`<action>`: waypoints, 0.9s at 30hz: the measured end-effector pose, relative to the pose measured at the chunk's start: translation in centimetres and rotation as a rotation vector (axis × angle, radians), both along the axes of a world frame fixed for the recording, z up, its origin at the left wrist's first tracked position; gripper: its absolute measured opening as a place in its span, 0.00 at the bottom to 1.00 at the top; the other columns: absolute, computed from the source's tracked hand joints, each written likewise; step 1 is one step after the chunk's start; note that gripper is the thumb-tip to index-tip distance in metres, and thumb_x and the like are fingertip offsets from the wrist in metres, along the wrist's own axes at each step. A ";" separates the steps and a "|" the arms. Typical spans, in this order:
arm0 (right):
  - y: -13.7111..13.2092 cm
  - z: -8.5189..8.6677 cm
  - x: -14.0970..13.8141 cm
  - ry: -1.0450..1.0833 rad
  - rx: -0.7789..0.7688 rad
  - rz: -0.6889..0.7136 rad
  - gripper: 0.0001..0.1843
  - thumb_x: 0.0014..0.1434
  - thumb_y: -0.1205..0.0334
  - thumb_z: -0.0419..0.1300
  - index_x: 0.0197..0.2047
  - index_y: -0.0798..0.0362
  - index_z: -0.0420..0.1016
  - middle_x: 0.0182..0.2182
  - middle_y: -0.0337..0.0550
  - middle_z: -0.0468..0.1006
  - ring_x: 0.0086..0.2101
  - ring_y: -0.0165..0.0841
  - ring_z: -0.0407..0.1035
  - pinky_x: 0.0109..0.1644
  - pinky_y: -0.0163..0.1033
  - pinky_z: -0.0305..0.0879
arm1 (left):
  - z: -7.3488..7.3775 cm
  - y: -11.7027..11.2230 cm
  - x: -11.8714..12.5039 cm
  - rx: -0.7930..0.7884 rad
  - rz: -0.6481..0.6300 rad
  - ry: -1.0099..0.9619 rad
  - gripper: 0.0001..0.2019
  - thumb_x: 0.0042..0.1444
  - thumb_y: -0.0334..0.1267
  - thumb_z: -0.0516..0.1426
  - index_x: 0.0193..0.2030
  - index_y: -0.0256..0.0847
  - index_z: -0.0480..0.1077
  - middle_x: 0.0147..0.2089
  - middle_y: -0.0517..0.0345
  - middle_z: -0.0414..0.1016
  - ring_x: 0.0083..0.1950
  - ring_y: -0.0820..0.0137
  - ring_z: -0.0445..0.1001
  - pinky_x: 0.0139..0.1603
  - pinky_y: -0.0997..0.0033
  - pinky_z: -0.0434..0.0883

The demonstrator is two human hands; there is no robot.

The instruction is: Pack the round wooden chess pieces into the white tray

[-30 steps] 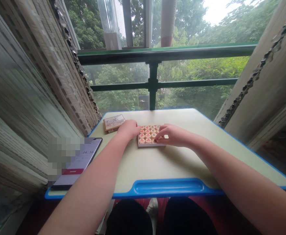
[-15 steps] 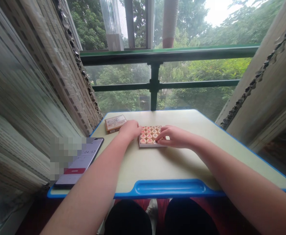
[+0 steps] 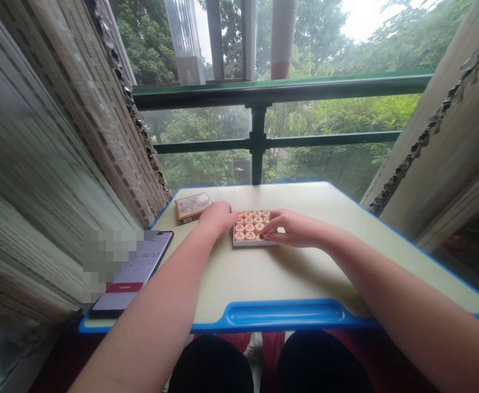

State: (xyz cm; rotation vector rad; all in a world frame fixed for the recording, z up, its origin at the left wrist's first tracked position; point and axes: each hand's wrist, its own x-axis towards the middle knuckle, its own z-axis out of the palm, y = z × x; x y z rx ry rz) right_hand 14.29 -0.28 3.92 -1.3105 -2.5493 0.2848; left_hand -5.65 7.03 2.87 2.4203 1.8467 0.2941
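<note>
A small white tray [image 3: 247, 243] packed with several round wooden chess pieces [image 3: 248, 225], marked in red and dark characters, lies mid-table. My left hand [image 3: 218, 216] rests curled against the tray's left edge. My right hand [image 3: 290, 227] covers the tray's right side, its fingertips pinched on a piece at the front right of the rows. Part of the tray is hidden under that hand.
The cream table with a blue rim [image 3: 282, 315] has a groove along its near edge. A box lid [image 3: 192, 206] lies at the far left. A phone [image 3: 135, 273] showing a timer lies at the near left corner. Curtains flank both sides, a green railing [image 3: 264, 90] beyond.
Both hands stay at the tray; my right fingertips shift slightly over the front-right pieces. The phone timer advanced by a second.
</note>
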 end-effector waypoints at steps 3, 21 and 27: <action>0.0 0.1 0.0 0.000 -0.011 -0.024 0.11 0.54 0.63 0.57 0.37 0.49 0.80 0.33 0.44 0.72 0.31 0.30 0.66 0.36 0.34 0.61 | 0.1 -0.2 0.0 -0.002 -0.002 0.001 0.16 0.51 0.43 0.49 0.30 0.37 0.75 0.34 0.45 0.77 0.36 0.63 0.74 0.36 0.71 0.67; 0.6 -0.1 0.0 0.094 -0.028 -0.151 0.13 0.54 0.65 0.53 0.38 0.52 0.78 0.35 0.44 0.76 0.33 0.32 0.68 0.37 0.34 0.60 | 0.7 -0.2 -0.4 0.139 0.103 0.022 0.15 0.52 0.38 0.49 0.42 0.38 0.73 0.42 0.43 0.75 0.43 0.58 0.72 0.40 0.65 0.68; 0.8 -0.3 0.1 0.068 -0.081 -0.174 0.13 0.52 0.64 0.52 0.36 0.52 0.77 0.33 0.42 0.76 0.32 0.31 0.67 0.35 0.34 0.59 | 0.4 -0.1 -0.6 0.069 0.069 0.079 0.16 0.49 0.28 0.51 0.44 0.38 0.73 0.48 0.42 0.73 0.50 0.55 0.69 0.46 0.61 0.67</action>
